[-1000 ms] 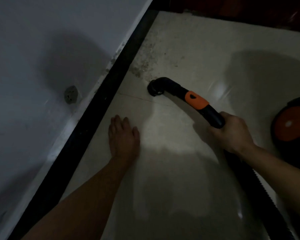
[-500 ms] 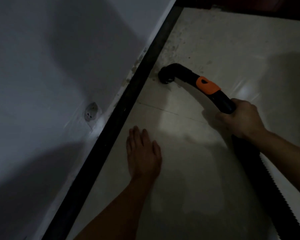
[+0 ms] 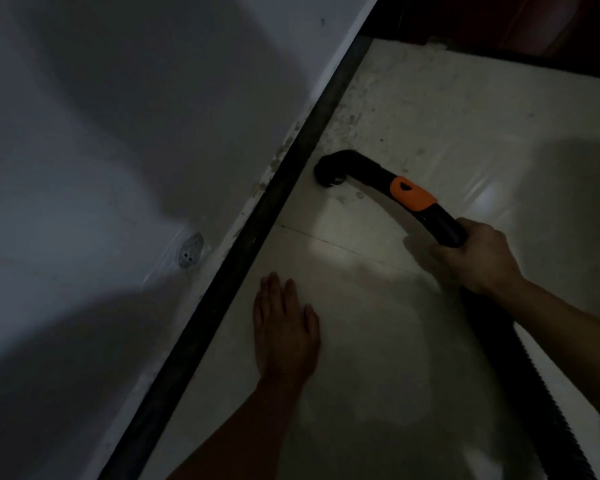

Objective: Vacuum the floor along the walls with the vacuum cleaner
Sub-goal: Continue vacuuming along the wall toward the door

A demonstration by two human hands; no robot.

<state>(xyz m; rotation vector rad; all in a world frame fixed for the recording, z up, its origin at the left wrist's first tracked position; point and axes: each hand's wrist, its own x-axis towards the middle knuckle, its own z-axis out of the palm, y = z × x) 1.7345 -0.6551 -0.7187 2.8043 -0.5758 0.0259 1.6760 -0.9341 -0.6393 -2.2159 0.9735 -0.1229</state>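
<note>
The black vacuum nozzle (image 3: 329, 171) with an orange collar (image 3: 411, 194) touches the pale tiled floor (image 3: 430, 109) right beside the dark skirting strip (image 3: 257, 237) of the white wall (image 3: 118, 133). My right hand (image 3: 475, 258) grips the curved tube just behind the orange collar. The ribbed black hose (image 3: 520, 375) runs back under my right forearm to the lower right. My left hand (image 3: 284, 327) rests flat on the floor, fingers straight, close to the skirting and nearer to me than the nozzle.
Dirt specks lie on the floor (image 3: 354, 116) along the skirting beyond the nozzle. A round wall socket (image 3: 190, 251) sits low on the wall. A dark threshold (image 3: 499, 29) closes the floor at the far end. The room is dim.
The nozzle has moved forward along the skirting toward the far end, past the tile joint. The view has shifted forward and right; the orange vacuum body has left the frame. My left hand stays flat.
</note>
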